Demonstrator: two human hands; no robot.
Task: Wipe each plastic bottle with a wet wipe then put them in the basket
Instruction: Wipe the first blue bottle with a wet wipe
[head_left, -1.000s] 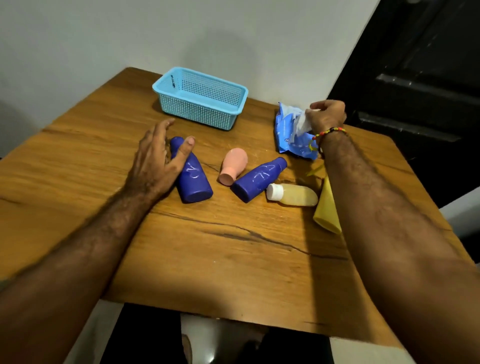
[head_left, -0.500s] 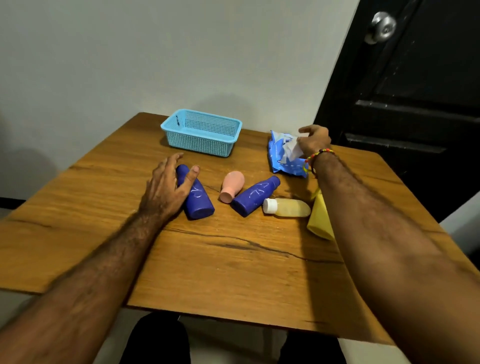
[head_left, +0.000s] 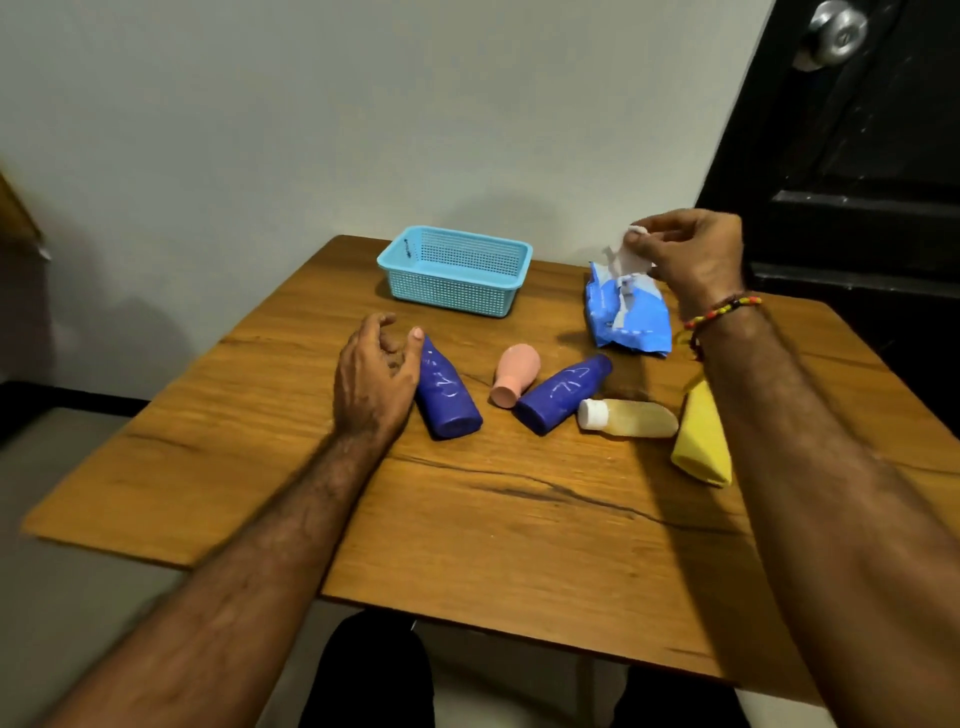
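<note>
Nearest the camera, both bare forearms reach out over a wooden table (head_left: 519, 545) marked by a dark crack in its grain. The left hand (head_left: 376, 379) rests on the tabletop with its fingers loosely curled and holding nothing; its thumb lies against the neck end of the left blue bottle (head_left: 447, 397), which lies on its side just beside the palm. To the right of that, a small pink bottle (head_left: 514, 374) lies on its side, its neck end close to the base of a second blue bottle (head_left: 563, 392), also on its side and angled up toward the right. A clear bottle with a white cap (head_left: 628, 418) lies just beside that blue base, cap pointing left. A yellow bottle (head_left: 701, 441) lies at the right, partly hidden by the right forearm, so its far end cannot be made out. Further back, a blue wet wipe pack (head_left: 626, 317) lies on the table with its flap open. Above it the right hand (head_left: 691, 254), a beaded bracelet (head_left: 722, 312) on its wrist, pinches a white wet wipe (head_left: 626, 257) between thumb and fingertips, the sheet hanging down to the pack's opening. At the far edge near the wall stands the light blue basket (head_left: 457, 270), with no bottle in it.
</note>
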